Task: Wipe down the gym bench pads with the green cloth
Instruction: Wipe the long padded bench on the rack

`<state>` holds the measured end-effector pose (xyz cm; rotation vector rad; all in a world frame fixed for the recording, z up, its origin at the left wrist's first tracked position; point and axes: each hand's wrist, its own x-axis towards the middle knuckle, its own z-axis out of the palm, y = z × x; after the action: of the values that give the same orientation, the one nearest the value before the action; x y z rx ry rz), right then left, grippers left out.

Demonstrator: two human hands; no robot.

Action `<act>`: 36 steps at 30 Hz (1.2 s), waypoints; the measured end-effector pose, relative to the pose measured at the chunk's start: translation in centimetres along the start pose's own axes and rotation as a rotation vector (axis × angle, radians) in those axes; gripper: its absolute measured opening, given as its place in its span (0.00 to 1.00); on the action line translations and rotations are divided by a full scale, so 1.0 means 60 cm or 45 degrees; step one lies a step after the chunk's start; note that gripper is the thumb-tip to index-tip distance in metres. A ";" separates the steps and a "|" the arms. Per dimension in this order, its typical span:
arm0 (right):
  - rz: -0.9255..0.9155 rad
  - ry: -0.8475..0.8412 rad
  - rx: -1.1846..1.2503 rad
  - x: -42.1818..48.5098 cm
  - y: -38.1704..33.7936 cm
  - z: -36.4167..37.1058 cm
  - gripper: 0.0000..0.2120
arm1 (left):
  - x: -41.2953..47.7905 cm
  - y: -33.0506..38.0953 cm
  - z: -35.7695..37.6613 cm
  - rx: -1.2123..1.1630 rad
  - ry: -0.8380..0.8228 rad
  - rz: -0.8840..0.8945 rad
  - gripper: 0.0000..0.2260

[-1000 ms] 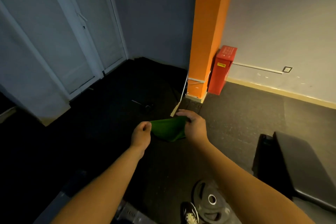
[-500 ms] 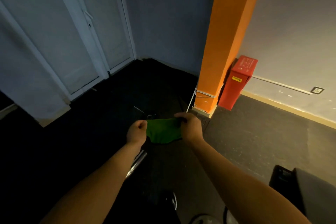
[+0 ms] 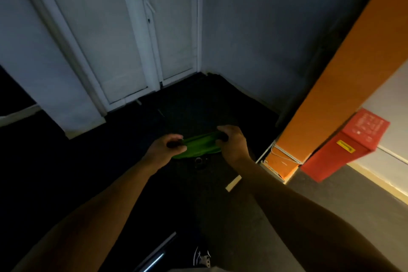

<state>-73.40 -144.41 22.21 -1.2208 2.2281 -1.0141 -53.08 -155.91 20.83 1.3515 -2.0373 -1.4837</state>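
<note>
The green cloth [image 3: 199,145] is stretched in the air between both hands, out in front of the person and above the dark floor [image 3: 220,201]. The left hand [image 3: 165,149] grips its left end with curled fingers, and the right hand [image 3: 232,144] grips the right end the same way, so the cloth sags slightly between them. Just below the cloth a small round object [image 3: 198,160] lies on the floor; what it is cannot be made out. To the right stands an orange pillar [image 3: 335,104], with a red box [image 3: 344,150] leaning just beside its base. White doors [image 3: 141,35] fill the far left corner. At the bottom edge are a shoe [image 3: 201,256] and a metal bar [image 3: 155,256].
</note>
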 end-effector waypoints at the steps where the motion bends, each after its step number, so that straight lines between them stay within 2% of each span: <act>1: -0.010 -0.062 -0.034 0.026 -0.004 -0.001 0.23 | 0.015 0.011 -0.012 0.106 -0.023 0.011 0.19; 4: -0.083 -0.168 -0.191 0.120 -0.012 0.007 0.23 | 0.081 0.044 -0.041 0.353 0.054 0.066 0.16; 8: -0.149 -0.170 -0.185 0.239 -0.039 0.024 0.16 | 0.158 0.063 -0.079 0.442 0.308 0.055 0.11; 14: -0.407 -0.257 -0.228 0.384 -0.102 0.063 0.14 | 0.236 0.059 -0.140 0.479 0.477 -0.165 0.14; 20: -0.535 -0.541 -0.087 0.483 -0.190 0.144 0.08 | 0.252 0.053 -0.213 0.534 0.780 -0.416 0.20; 25: -0.675 -0.706 -0.008 0.499 -0.284 0.245 0.07 | 0.212 0.011 -0.277 0.394 0.877 -0.608 0.16; 28: -0.791 -0.836 -0.004 0.490 -0.355 0.331 0.10 | 0.178 -0.043 -0.336 0.252 0.925 -0.633 0.12; 33: -1.003 -1.172 -0.151 0.450 -0.482 0.469 0.11 | 0.093 -0.117 -0.451 0.023 0.990 -0.635 0.12; 36: -1.065 -1.275 -0.199 0.405 -0.555 0.558 0.11 | 0.036 -0.159 -0.518 -0.149 1.050 -0.692 0.11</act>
<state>-46.72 -190.21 25.35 -2.1670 1.0176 -0.2697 -28.18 -176.41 25.53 2.1036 -1.1004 -0.9119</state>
